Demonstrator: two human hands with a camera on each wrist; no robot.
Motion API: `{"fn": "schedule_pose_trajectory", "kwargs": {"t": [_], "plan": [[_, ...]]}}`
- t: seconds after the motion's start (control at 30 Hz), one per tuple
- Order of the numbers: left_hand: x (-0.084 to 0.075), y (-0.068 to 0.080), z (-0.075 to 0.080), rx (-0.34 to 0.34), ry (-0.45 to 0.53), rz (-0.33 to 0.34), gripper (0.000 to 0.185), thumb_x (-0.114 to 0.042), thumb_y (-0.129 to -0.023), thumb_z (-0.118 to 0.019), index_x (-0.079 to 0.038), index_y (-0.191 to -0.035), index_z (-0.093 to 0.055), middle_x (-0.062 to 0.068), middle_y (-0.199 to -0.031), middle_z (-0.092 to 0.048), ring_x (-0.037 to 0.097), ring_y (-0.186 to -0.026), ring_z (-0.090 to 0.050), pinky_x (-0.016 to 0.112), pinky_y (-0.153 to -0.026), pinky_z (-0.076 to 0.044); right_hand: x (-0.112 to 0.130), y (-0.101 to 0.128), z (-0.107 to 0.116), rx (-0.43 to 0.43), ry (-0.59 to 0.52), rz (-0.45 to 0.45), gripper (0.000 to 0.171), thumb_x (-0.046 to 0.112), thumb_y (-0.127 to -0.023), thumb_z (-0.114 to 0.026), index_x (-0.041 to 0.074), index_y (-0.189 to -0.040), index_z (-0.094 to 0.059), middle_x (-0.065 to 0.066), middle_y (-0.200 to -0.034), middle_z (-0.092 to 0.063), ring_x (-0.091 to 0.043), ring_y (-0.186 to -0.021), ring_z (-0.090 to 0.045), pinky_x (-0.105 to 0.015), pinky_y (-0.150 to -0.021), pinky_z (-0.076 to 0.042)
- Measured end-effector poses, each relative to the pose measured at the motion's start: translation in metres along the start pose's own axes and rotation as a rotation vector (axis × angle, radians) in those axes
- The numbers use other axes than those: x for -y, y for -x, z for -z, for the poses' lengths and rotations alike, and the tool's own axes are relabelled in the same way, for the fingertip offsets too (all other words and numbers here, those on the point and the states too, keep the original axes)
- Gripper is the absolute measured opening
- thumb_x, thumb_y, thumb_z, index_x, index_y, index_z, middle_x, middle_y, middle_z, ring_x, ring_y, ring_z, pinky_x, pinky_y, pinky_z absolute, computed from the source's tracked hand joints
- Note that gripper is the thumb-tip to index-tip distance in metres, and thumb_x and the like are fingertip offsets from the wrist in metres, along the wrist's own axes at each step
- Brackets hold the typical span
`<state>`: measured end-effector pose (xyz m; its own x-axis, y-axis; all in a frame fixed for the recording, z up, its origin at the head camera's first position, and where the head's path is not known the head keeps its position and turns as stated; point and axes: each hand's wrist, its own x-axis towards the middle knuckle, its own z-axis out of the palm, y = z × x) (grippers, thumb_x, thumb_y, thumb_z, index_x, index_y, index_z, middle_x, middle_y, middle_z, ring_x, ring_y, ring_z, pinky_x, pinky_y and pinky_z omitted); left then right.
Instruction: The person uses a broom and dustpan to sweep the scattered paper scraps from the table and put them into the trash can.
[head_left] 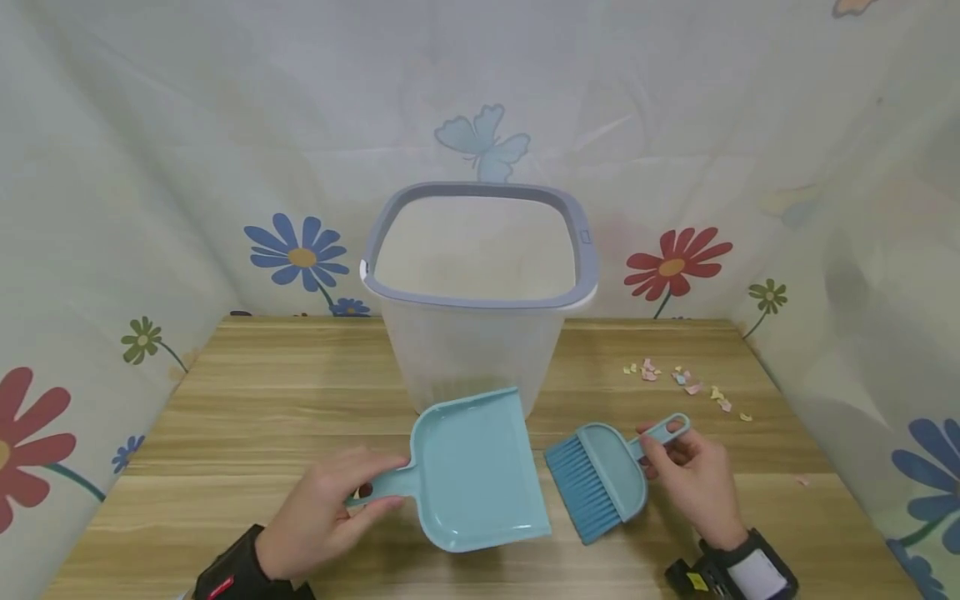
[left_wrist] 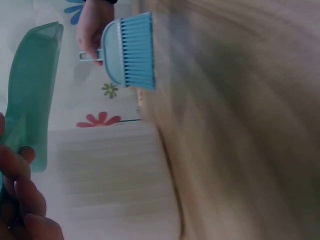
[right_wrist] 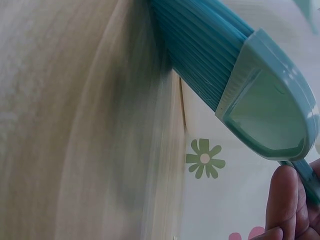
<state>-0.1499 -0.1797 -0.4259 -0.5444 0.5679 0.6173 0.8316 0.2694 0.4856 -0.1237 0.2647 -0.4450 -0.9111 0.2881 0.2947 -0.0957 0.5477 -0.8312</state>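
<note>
Left hand (head_left: 315, 512) gripping pale-blue dustpan (head_left: 480, 471); right hand (head_left: 693, 479) gripping matching blue-bristled brush (head_left: 603, 475).

left hand (head_left: 318, 512): fingers curled, gripping | right hand (head_left: 693, 483): fingers curled, pinching

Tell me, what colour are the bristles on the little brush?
The brush bristles are blue, darker than its pale teal back. The right wrist view shows them best.

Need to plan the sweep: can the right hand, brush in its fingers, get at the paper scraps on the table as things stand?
Probably yes. The paper scraps lie on bare table just beyond the right hand, which holds the brush. Nothing stands between them; the bin and dustpan sit off to the left.
</note>
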Motion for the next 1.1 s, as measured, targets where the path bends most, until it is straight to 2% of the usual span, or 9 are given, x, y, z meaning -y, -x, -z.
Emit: {"fn": "schedule_pose_trajectory", "kwargs": {"t": [0.13, 0.33, 0.53, 0.63, 0.7, 0.77, 0.97, 1.03, 1.1], "plan": [[0.008, 0.011, -0.009, 0.121, 0.042, 0.093, 0.036, -0.017, -0.094, -0.078, -0.016, -0.129, -0.071, -0.009, -0.105, -0.073, 0.001, -0.081, -0.057, 0.016, -0.068, -0.05, -0.002, -0.001, 0.0, 0.011, -0.008, 0.0, 0.013, 0.003, -0.097, -0.069, -0.007, -0.103, -0.074, -0.024, -0.094, -0.076, -0.007, -0.06, -0.069, -0.027, -0.055, -0.058], [0.017, 0.02, -0.018, 0.266, 0.071, 0.172, 0.03, -0.03, -0.102, -0.068, -0.019, -0.129, -0.07, -0.011, -0.11, -0.074, -0.003, -0.09, -0.062, 0.02, -0.073, -0.055, -0.002, -0.005, 0.005, 0.043, -0.036, 0.0, 0.014, 0.004, -0.098, -0.069, -0.008, -0.105, -0.074, -0.019, -0.087, -0.076, -0.008, -0.06, -0.069, -0.027, -0.055, -0.058], [0.026, 0.026, -0.024, 0.351, 0.111, 0.275, 0.031, -0.034, -0.103, -0.066, -0.021, -0.13, -0.07, -0.012, -0.111, -0.074, -0.002, -0.094, -0.064, 0.021, -0.078, -0.056, 0.004, -0.017, 0.017, 0.066, -0.067, 0.043, 0.016, 0.004, -0.099, -0.069, -0.009, -0.108, -0.072, 0.01, -0.086, -0.075, -0.01, -0.062, -0.069, -0.026, -0.056, -0.057], [0.028, 0.027, -0.026, 0.388, 0.129, 0.322, 0.031, -0.035, -0.103, -0.066, -0.022, -0.131, -0.07, -0.013, -0.114, -0.073, -0.002, -0.097, -0.066, 0.022, -0.08, -0.056, 0.007, -0.028, 0.025, 0.031, -0.056, 0.105, 0.016, 0.003, -0.098, -0.07, -0.008, -0.108, -0.073, 0.024, -0.09, -0.072, -0.007, -0.062, -0.069, -0.023, -0.058, -0.057], [0.029, 0.027, -0.027, 0.411, 0.14, 0.345, 0.032, -0.037, -0.103, -0.065, -0.022, -0.131, -0.07, -0.014, -0.114, -0.073, -0.002, -0.097, -0.065, 0.022, -0.08, -0.056, 0.009, -0.038, 0.032, -0.006, -0.022, 0.151, 0.016, 0.003, -0.097, -0.072, -0.006, -0.109, -0.075, 0.028, -0.092, -0.071, -0.004, -0.062, -0.069, -0.02, -0.058, -0.057], [0.03, 0.027, -0.027, 0.43, 0.144, 0.36, 0.032, -0.039, -0.104, -0.063, -0.023, -0.13, -0.07, -0.015, -0.113, -0.073, -0.003, -0.096, -0.065, 0.022, -0.08, -0.056, 0.013, -0.048, 0.038, -0.051, 0.022, 0.198, 0.017, 0.004, -0.095, -0.074, -0.004, -0.11, -0.077, 0.021, -0.091, -0.074, -0.001, -0.063, -0.07, -0.017, -0.059, -0.056], [0.033, 0.025, -0.028, 0.467, 0.137, 0.381, 0.033, -0.044, -0.105, -0.059, -0.025, -0.13, -0.071, -0.016, -0.116, -0.073, -0.002, -0.103, -0.065, 0.023, -0.084, -0.056, 0.02, -0.08, 0.05, -0.174, 0.185, 0.343, 0.022, 0.005, -0.09, -0.08, 0.0, -0.112, -0.079, -0.022, -0.094, -0.078, 0.021, -0.07, -0.06, -0.003, -0.063, -0.047], [0.034, 0.025, -0.028, 0.475, 0.132, 0.387, 0.034, -0.044, -0.105, -0.058, -0.025, -0.13, -0.07, -0.015, -0.119, -0.073, -0.002, -0.106, -0.065, 0.023, -0.085, -0.056, 0.019, -0.089, 0.051, -0.202, 0.262, 0.39, 0.025, 0.006, -0.088, -0.083, 0.002, -0.112, -0.079, -0.023, -0.093, -0.078, 0.023, -0.071, -0.055, 0.0, -0.063, -0.042], [0.034, 0.025, -0.027, 0.482, 0.128, 0.4, 0.035, -0.045, -0.105, -0.059, -0.024, -0.131, -0.071, -0.014, -0.121, -0.073, -0.001, -0.107, -0.066, 0.023, -0.085, -0.056, 0.015, -0.096, 0.049, -0.216, 0.358, 0.459, 0.027, 0.006, -0.086, -0.085, 0.004, -0.112, -0.08, -0.021, -0.091, -0.078, 0.014, -0.068, -0.059, -0.001, -0.061, -0.04]]}}
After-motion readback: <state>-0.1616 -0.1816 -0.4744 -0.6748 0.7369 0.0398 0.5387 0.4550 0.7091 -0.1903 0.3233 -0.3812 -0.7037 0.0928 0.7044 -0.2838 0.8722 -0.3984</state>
